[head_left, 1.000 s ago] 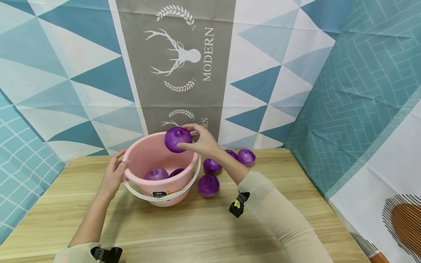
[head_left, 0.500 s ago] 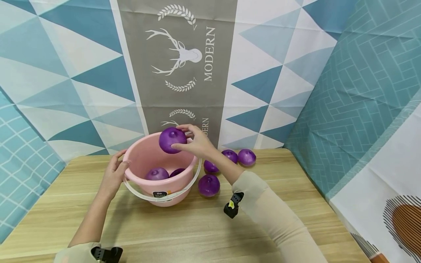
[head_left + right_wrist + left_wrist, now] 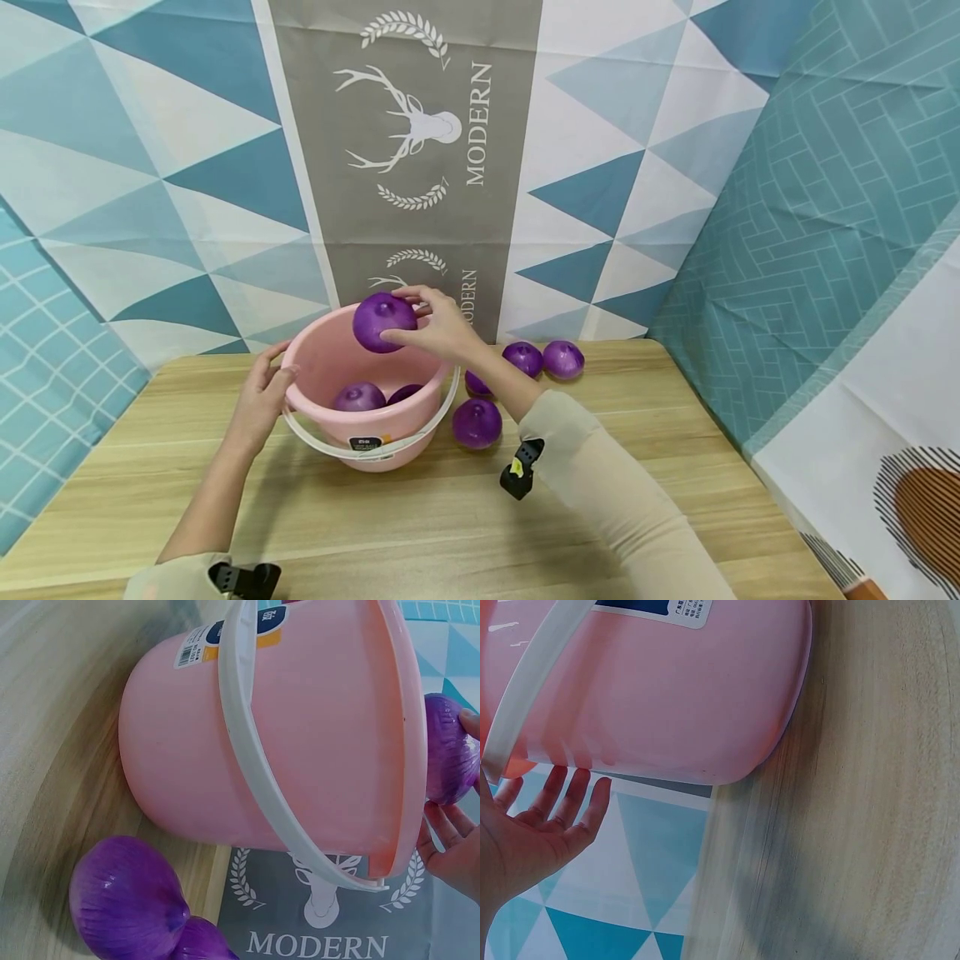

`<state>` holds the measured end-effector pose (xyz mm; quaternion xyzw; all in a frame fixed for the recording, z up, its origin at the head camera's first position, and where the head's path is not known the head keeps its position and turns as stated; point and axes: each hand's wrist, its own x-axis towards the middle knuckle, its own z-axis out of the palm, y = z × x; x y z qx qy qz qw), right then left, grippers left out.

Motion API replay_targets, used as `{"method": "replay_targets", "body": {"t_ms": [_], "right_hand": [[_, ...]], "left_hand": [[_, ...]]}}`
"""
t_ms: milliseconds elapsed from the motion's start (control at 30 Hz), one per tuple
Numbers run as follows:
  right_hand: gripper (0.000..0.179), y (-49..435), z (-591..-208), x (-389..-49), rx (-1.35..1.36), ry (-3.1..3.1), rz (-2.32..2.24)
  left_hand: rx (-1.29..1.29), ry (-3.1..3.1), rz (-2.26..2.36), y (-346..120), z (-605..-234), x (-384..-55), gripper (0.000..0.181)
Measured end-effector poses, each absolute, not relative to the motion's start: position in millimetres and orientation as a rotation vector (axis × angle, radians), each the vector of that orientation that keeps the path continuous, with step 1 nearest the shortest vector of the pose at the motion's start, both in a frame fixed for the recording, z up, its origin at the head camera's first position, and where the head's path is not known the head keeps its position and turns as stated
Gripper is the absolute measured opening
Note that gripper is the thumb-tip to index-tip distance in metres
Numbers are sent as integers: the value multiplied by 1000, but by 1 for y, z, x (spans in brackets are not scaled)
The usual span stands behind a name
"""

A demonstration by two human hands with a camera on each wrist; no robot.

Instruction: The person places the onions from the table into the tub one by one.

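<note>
A purple onion (image 3: 384, 322) is pinched between the thumb and fingers of my right hand (image 3: 442, 325), over the mouth of the pink bucket (image 3: 397, 454). In the right wrist view the held onion (image 3: 448, 750) shows just past the bucket's rim, partly hidden by it. My left hand (image 3: 258, 398) grips the bucket's left rim, thumb on the edge. Its fingers (image 3: 576, 796) lie along the outer wall in the left wrist view. Inside the bucket lie a paler onion (image 3: 360, 397) and a darker onion (image 3: 405, 392), the latter partly covered by the front wall.
Right of the bucket, a purple onion (image 3: 477, 423) sits on the wooden table (image 3: 420, 533), with several more behind it, one partly hidden by my right forearm. The bucket's white handle (image 3: 315, 442) hangs down in front. A patterned cloth (image 3: 600, 167) backs the table.
My right hand has moved left with the onion, from near the bucket's right rim to further over its mouth. The left hand keeps its hold on the rim.
</note>
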<state>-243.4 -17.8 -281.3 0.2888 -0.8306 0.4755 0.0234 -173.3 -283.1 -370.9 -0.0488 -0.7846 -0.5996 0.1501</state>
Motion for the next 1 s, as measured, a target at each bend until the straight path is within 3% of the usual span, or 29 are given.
{"method": "replay_targets", "body": {"t_ms": [1000], "right_hand": [[61,-40,-294,-239,905,-2576,1542]], "left_hand": [[-124,-2249,-1726,-283,-370,-174,45]]}}
